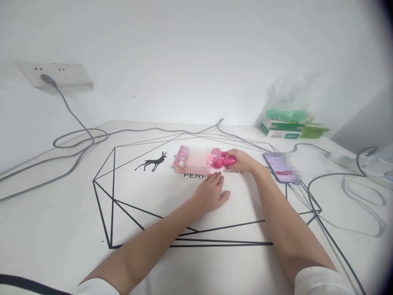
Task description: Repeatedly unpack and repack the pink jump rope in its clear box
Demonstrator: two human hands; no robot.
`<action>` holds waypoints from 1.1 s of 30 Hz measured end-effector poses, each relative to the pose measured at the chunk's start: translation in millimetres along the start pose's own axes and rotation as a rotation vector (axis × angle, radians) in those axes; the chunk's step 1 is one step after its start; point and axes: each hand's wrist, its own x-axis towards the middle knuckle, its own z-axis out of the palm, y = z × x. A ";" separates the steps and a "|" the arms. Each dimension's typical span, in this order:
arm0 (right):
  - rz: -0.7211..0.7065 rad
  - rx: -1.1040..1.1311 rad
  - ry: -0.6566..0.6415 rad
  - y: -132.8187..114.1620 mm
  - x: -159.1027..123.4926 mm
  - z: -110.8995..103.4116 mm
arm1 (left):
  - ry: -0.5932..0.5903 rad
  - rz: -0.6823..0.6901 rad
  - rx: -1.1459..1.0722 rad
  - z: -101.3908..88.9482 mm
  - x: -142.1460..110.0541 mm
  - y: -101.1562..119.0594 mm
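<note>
A clear box with pink printed ends lies on its side on the white mat, a cartoon figure on its left end. At its right end is a bright pink plastic object with rounded handle-like parts; its exact kind is unclear. My right hand is closed around the right side of this pink object, with the fingers partly hidden behind it. Just in front of the box, my left hand lies palm down on the mat with fingers stretched out, its fingertips at the box's lower edge.
The white mat carries black lines, a deer and lettering. A phone lies right of my right hand. Grey cables loop at left and right. Green and white boxes with a plastic bag stand against the wall. A socket strip hangs left.
</note>
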 end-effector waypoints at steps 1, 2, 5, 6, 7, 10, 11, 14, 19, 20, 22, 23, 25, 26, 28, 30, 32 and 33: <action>0.009 -0.003 0.012 1.0 -1.1 -2.9 | -0.005 0.001 0.000 -0.2 -0.1 0.1; 0.015 -0.006 0.023 1.9 -2.1 -6.4 | -0.009 0.003 0.000 -0.5 -0.3 0.2; 0.013 0.002 0.041 2.6 -5.8 -21.4 | -0.008 0.016 -0.015 -2.1 -0.4 -0.1; 0.015 0.011 0.051 1.4 -7.4 -27.5 | -0.002 0.023 -0.023 -3.0 -0.3 -0.1; 0.024 0.013 0.078 -0.5 -9.2 -33.7 | 0.007 0.032 -0.032 -4.2 -0.2 0.1; 0.052 0.028 0.092 -9.2 -15.2 -50.5 | 0.029 0.061 -0.042 -8.7 -1.2 3.4; 0.068 0.035 0.103 -12.0 -16.9 -54.7 | 0.031 0.073 -0.038 -10.4 -2.4 6.0; 0.091 0.050 0.145 -17.6 -20.0 -62.5 | 0.040 0.125 -0.024 -16.6 -9.9 17.8; 0.027 0.066 0.189 -20.9 -22.6 -71.4 | 0.122 0.233 -0.064 -42.1 -23.8 34.5; 0.018 0.069 0.195 -22.5 -23.7 -74.2 | 0.154 0.235 -0.094 -50.9 -24.1 34.0; 0.005 0.079 0.215 -27.6 -26.6 -80.8 | 0.259 0.183 -0.201 -70.9 -20.9 28.1; -0.002 0.086 0.228 -30.9 -28.2 -84.3 | 0.320 0.143 -0.278 -81.0 -17.7 23.2; -0.023 0.104 0.257 -38.5 -30.7 -90.0 | 0.429 0.039 -0.461 -98.3 -8.9 11.6; -0.040 0.113 0.271 -42.6 -31.2 -91.8 | 0.485 -0.041 -0.567 -104.5 -3.8 6.1; -0.084 0.121 0.288 -51.1 -30.0 -92.1 | 0.565 -0.291 -0.862 -110.6 6.8 -1.7; -0.118 0.122 0.292 -60.3 -25.8 -87.9 | 0.578 -0.504 -1.199 -109.5 17.3 -3.7; -0.130 0.123 0.298 -70.3 -19.9 -79.8 | 0.561 -0.567 -1.504 -104.6 27.4 -0.5; -0.126 0.115 0.293 -75.2 -16.8 -74.9 | 0.570 -0.560 -1.629 -102.2 32.2 2.1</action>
